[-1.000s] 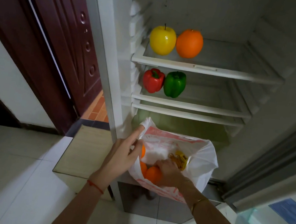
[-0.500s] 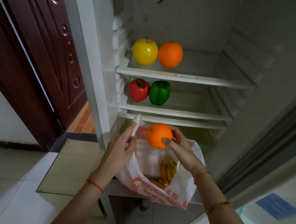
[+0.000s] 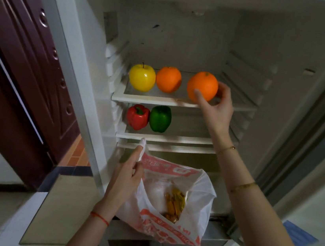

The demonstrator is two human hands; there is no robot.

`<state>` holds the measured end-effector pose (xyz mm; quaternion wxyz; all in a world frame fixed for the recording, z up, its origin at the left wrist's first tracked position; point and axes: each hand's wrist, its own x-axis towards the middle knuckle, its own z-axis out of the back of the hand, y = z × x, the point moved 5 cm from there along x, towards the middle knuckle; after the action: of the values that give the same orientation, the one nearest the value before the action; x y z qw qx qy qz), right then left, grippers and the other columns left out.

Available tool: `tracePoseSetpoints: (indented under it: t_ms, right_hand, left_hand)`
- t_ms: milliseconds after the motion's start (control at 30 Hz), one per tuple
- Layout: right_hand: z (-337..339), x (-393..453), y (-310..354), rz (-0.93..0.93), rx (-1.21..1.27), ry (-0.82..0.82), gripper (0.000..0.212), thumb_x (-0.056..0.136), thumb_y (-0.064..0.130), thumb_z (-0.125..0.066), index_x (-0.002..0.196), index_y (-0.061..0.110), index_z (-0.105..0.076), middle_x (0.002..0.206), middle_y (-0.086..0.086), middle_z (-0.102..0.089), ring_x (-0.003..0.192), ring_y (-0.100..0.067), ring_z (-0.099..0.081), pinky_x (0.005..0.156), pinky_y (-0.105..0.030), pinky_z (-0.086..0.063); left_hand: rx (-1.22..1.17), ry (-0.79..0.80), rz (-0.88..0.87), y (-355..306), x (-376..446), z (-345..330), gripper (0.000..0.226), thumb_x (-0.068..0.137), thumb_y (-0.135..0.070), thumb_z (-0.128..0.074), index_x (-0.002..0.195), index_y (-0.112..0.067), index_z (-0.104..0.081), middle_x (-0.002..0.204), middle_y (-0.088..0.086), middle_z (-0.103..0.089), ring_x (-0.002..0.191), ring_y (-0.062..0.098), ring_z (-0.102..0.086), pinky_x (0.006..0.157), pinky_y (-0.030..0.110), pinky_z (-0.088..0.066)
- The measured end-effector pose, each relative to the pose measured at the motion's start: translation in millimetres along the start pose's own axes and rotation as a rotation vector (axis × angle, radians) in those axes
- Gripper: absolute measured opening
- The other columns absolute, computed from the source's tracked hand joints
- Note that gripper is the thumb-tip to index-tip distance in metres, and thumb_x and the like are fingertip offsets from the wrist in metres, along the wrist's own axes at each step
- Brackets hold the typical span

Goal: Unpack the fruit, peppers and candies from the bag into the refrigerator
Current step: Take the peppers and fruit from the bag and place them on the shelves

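Observation:
My right hand (image 3: 217, 111) grips an orange (image 3: 202, 89) at the front of the refrigerator's top shelf (image 3: 156, 101), right of a second orange (image 3: 168, 79) and a yellow apple (image 3: 142, 77) resting there. On the shelf below stand a red pepper (image 3: 137, 117) and a green pepper (image 3: 160, 119). My left hand (image 3: 126, 177) pinches the left rim of a white and red plastic bag (image 3: 166, 226), holding it open below the shelves. Yellow wrapped candies (image 3: 174, 204) lie inside the bag.
The refrigerator's left wall (image 3: 76, 82) stands beside a dark red door (image 3: 24, 67). A low beige surface (image 3: 59, 208) sits at lower left. The open refrigerator door (image 3: 314, 184) edges the right side. A lower shelf rim (image 3: 166, 147) runs just above the bag.
My right hand lifted the orange out of the bag and carried it up to the top shelf. The left hand kept its hold on the bag's rim.

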<state>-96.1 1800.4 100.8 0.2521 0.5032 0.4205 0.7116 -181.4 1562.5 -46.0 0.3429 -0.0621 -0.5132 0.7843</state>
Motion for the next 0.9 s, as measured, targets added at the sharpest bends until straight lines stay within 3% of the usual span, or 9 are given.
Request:
tracePoseSetpoints:
  t_ms: [167,433,533,600,667,733,800,900]
  right_hand:
    - [-17.9,40.6,-2.3,0.013,-0.368,0.023,0.071,0.075,0.058,-0.069,0.13,0.018,-0.051,0.126,-0.004,-0.06,0.127,-0.033,-0.043,0.108,-0.049,-0.034]
    - [-33.5,53.6,-11.9,-0.059,-0.498,0.073,0.075,0.078,0.063,-0.064,0.133,0.014,-0.048,0.129,-0.01,-0.06,0.129,-0.037,-0.044,0.112,-0.052,-0.029]
    - [-28.7,48.4,-11.1,-0.04,-0.479,0.027,0.077,0.079,0.062,-0.065,0.133,0.009,-0.048,0.131,-0.011,-0.057,0.13,-0.037,-0.042,0.109,-0.053,-0.034]
    - [-15.7,35.3,-4.4,0.097,-0.495,-0.151,0.067,0.083,0.058,-0.062,0.128,0.01,-0.052,0.129,-0.009,-0.057,0.126,-0.033,-0.044,0.105,-0.044,-0.036]
    - [-5.6,11.6,5.5,0.307,-0.448,-0.272,0.043,0.089,0.048,-0.059,0.11,0.011,-0.059,0.111,-0.007,-0.061,0.109,-0.027,-0.053,0.097,-0.022,-0.032]
    - [-7.1,-17.9,7.8,0.475,-0.317,-0.156,0.021,0.094,0.03,-0.058,0.089,0.009,-0.057,0.088,-0.005,-0.058,0.085,-0.02,-0.055,0.086,-0.016,-0.033]
    - [-18.2,-53.6,-3.8,0.55,-0.231,0.104,0.019,0.095,0.018,-0.058,0.079,0.009,-0.056,0.075,-0.002,-0.055,0.069,-0.015,-0.051,0.069,-0.022,-0.04]
    - [-43.7,-108.9,-49.1,0.431,-0.328,0.501,0.026,0.093,0.029,-0.057,0.073,0.014,-0.065,0.067,0.004,-0.063,0.058,-0.009,-0.056,0.058,-0.031,-0.05]
  left_hand:
    - [-0.002,-0.03,0.0,0.2,4.6,2.9,0.063,0.102,-0.013,-0.046,0.14,-0.055,-0.019,0.061,0.002,-0.037,0.051,0.014,-0.041,0.047,0.027,-0.036]
    - [-0.025,-0.065,0.031,7.4,4.7,9.9,0.058,0.102,-0.014,-0.047,0.144,-0.048,-0.026,0.063,0.004,-0.04,0.05,0.011,-0.041,0.047,0.024,-0.037]
    - [-0.039,-0.051,0.009,7.2,-0.1,12.4,0.059,0.102,-0.015,-0.047,0.145,-0.049,-0.026,0.065,0.014,-0.051,0.049,0.019,-0.044,0.046,0.028,-0.04]
    - [-0.056,-0.04,0.012,8.3,-4.7,13.6,0.059,0.102,-0.018,-0.046,0.141,-0.056,-0.024,0.071,0.022,-0.06,0.053,0.032,-0.053,0.048,0.037,-0.047]
    - [-0.057,-0.042,0.013,9.8,-8.7,15.6,0.062,0.102,-0.02,-0.046,0.139,-0.064,-0.023,0.073,0.024,-0.061,0.06,0.039,-0.058,0.053,0.046,-0.05]
    - [-0.052,-0.052,-0.001,11.1,-12.6,18.0,0.067,0.102,-0.021,-0.045,0.134,-0.074,-0.02,0.071,0.025,-0.06,0.061,0.042,-0.059,0.055,0.05,-0.051]
    - [-0.041,-0.055,-0.011,12.9,-16.8,19.4,0.07,0.102,-0.019,-0.046,0.129,-0.079,-0.021,0.071,0.025,-0.061,0.064,0.042,-0.062,0.06,0.052,-0.052]
    - [-0.048,-0.037,-0.002,16.0,-24.2,19.4,0.066,0.101,-0.018,-0.045,0.132,-0.073,-0.026,0.072,0.025,-0.061,0.069,0.041,-0.063,0.068,0.054,-0.053]
